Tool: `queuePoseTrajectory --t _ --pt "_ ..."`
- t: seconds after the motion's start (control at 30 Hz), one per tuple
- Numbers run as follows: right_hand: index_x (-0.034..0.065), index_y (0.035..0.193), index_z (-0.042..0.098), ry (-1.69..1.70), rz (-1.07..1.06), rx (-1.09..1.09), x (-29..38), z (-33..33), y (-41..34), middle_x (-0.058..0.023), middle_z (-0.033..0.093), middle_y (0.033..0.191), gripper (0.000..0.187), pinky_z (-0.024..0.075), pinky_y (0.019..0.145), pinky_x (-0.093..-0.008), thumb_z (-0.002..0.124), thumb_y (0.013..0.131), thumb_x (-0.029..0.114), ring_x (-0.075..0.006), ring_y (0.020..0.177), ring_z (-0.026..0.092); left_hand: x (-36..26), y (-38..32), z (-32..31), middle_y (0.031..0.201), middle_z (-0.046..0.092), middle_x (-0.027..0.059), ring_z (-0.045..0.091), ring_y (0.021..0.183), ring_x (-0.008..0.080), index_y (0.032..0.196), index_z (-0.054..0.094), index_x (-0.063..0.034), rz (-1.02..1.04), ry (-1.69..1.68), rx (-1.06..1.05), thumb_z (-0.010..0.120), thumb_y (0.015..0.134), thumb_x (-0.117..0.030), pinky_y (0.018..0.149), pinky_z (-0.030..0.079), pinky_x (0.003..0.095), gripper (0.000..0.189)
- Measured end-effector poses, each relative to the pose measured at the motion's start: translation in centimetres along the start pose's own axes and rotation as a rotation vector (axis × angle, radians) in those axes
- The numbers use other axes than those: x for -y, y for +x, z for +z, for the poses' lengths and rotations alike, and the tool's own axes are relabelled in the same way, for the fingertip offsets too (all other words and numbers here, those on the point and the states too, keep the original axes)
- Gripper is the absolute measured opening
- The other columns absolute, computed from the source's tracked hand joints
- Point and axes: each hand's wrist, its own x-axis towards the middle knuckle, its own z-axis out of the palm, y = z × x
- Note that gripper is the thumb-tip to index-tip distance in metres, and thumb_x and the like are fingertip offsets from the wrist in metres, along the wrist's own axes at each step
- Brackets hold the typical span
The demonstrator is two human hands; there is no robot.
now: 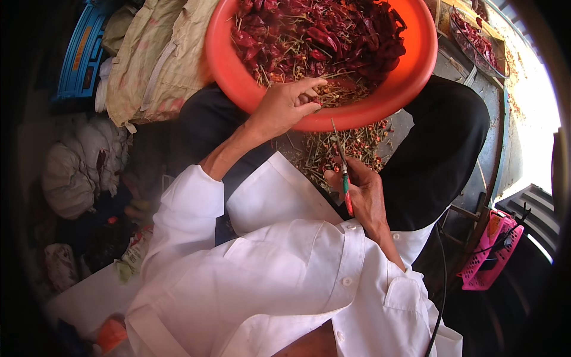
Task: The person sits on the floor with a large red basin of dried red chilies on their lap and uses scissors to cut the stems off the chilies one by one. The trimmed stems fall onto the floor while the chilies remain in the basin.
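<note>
A round red plastic basin (218, 58) holds many dried red chili peppers (321, 38), with dry stems (339, 96) mixed in and gathered near its front wall. Over that front rim is my left hand (290, 102), fingers curled together near the stems; whether something small is between them cannot be told. My right hand (361, 187) grips scissors (345, 172) with red and green handles below the basin, their blades pointing up towards the rim. Beneath them lies a heap of cut stems and chili bits (321, 151), between the knees.
Beige cloth sacks (156, 67) and a blue plastic crate (82, 53) stand at the upper left. White sacks (71, 174) lie further down. At the upper right is a wire basket (479, 44) of chilies. A pink plastic basket (493, 250) and a black cable (442, 285) are at the right.
</note>
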Motion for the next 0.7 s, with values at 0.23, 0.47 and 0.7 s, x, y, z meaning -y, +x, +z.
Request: queuePoseTrajectory --t 0.23,0.47,0.7 --pt "-0.0049 0.115 0.069 0.025 -0.015 0.000 1.4 0.7 -0.8 -0.0039 0.061 0.075 0.044 0.0457 0.067 -0.0282 0.078 0.088 0.029 -0.0101 0.071 0.052 -1.7 -2.3 0.8 0.097 0.073 0.0080 0.070 0.080 0.0170 0.143 0.058 -0.0109 0.299 0.233 -0.107 0.073 0.087 -0.001 0.072 0.058 0.0309 0.059" --pt "-0.0027 0.118 0.069 0.036 -0.047 -0.024 0.6 0.9 -0.4 0.0011 0.064 0.073 0.046 0.0397 0.053 -0.0220 0.083 0.086 0.028 -0.0040 0.058 0.050 -2.4 -3.2 1.4 0.090 0.069 0.0105 0.069 0.083 0.0282 0.146 0.053 -0.0114 0.395 0.423 -0.136 0.073 0.082 0.000 0.073 0.056 0.0382 0.068" --pt "-0.0043 0.112 0.070 -0.008 0.013 -0.012 1.2 0.6 -0.7 -0.0046 0.064 0.076 0.042 0.0469 0.067 -0.0286 0.076 0.089 0.031 -0.0103 0.071 0.054 -3.0 -3.2 1.9 0.085 0.067 0.0098 0.068 0.079 0.0277 0.147 0.052 -0.0114 0.414 0.487 -0.165 0.075 0.081 -0.002 0.070 0.055 0.0395 0.070"
